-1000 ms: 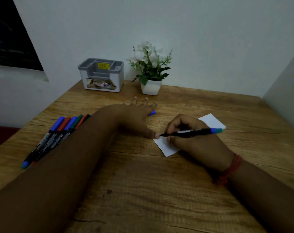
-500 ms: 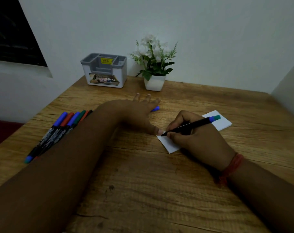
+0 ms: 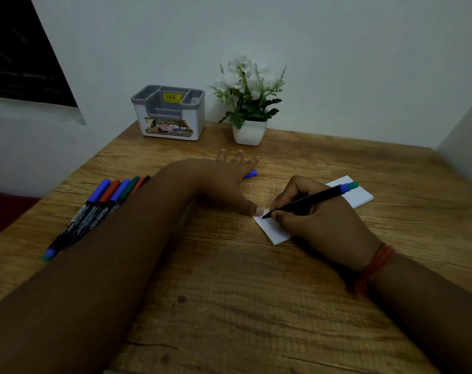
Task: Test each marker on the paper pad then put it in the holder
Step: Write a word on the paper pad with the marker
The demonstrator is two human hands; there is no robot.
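Observation:
My right hand (image 3: 318,220) grips a black marker (image 3: 310,200) with a blue-green end, its tip touching the near left corner of the white paper pad (image 3: 360,194), where a small squiggle shows. My left hand (image 3: 229,182) lies flat on the table with straight fingers, its thumb pressing the pad's corner. A blue cap (image 3: 251,174) peeks out beside its fingers. Several capped markers (image 3: 100,209) lie in a row at the left, partly hidden by my left forearm. The grey and white holder (image 3: 170,114) stands at the back, against the wall.
A white pot with a flowering plant (image 3: 249,103) stands to the right of the holder. The wooden table (image 3: 229,306) meets walls at the back and right; its left edge drops off beside the markers.
The marker's back end has tilted up and its tip has come down onto the pad, leaving a small squiggle. The left hand has stayed in place. The camera has shifted slightly.

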